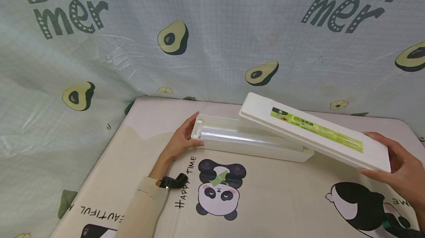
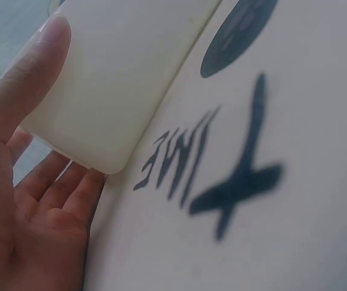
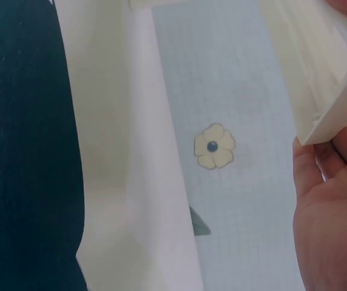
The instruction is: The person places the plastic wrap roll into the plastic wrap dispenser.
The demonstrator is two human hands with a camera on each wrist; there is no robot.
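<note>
A long white cling film box (image 1: 252, 152) stands on the table, its top off at the left, where a shiny roll of cling film (image 1: 232, 134) shows inside. My left hand (image 1: 180, 140) grips the box's left end, thumb on the near side; the left wrist view shows the thumb on the wall of the box (image 2: 125, 79) and fingers behind its end. With my right hand (image 1: 398, 160) I hold the right end of the white lid (image 1: 259, 110), which bears a green label (image 1: 315, 129). The lid is raised and slants across the box, hiding part of its right half.
A pale tablecloth (image 1: 272, 201) with panda prints and lettering covers the table. Behind it and at the left hangs a light curtain-like sheet (image 1: 216, 27) with avocado prints, close to the table's back edge. A black band (image 1: 174, 182) is on the left wrist.
</note>
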